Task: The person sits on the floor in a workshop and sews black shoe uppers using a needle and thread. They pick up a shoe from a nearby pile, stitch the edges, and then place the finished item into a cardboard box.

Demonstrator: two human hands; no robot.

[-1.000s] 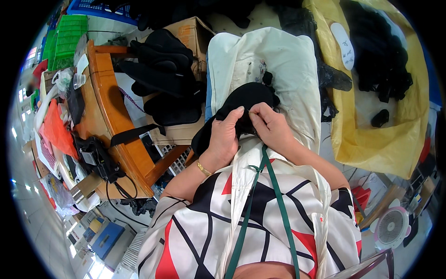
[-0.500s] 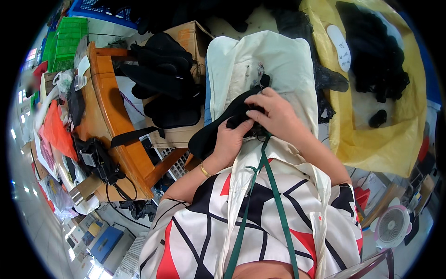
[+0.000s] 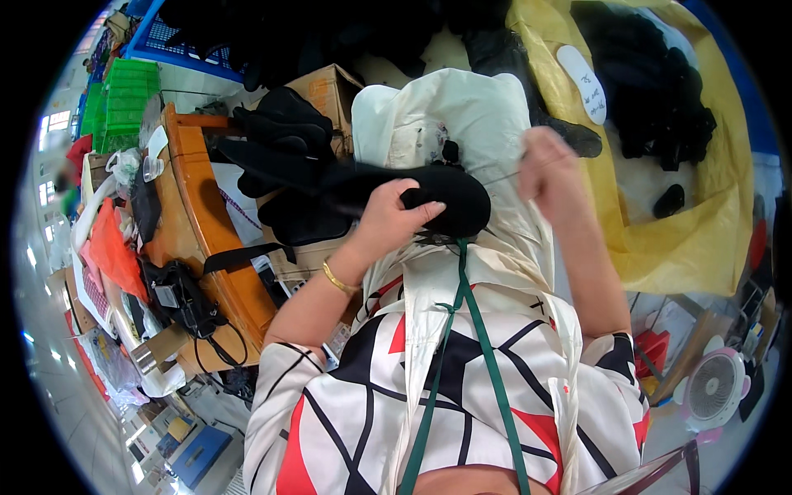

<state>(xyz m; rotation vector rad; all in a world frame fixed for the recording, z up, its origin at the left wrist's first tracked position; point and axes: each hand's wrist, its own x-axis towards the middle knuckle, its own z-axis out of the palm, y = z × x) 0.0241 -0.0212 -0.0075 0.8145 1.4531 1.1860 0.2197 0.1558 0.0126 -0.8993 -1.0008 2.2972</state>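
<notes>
A long black sole-shaped piece, like a padded insole, lies across my lap with its rounded end toward the right. My left hand is closed round it, thumb on top and fingers over the edge. Up and to the right, apart from the piece, my right hand is raised with its fingers pressed together, smeared by motion. A faint thin line seems to run between this hand and the piece; what the fingers hold is too small to make out. Under the work is a white cloth-covered pad, with a small black lump on it.
Several black sole-shaped pieces are piled by a cardboard box and a wooden chair at left. To the right, a yellow bag holds black pieces and a white sole-shaped card. A fan stands lower right.
My right hand has left the black piece and moved up and to the right. The piece has swung from slanting to nearly level, its rounded end now right, still in my left hand.
</notes>
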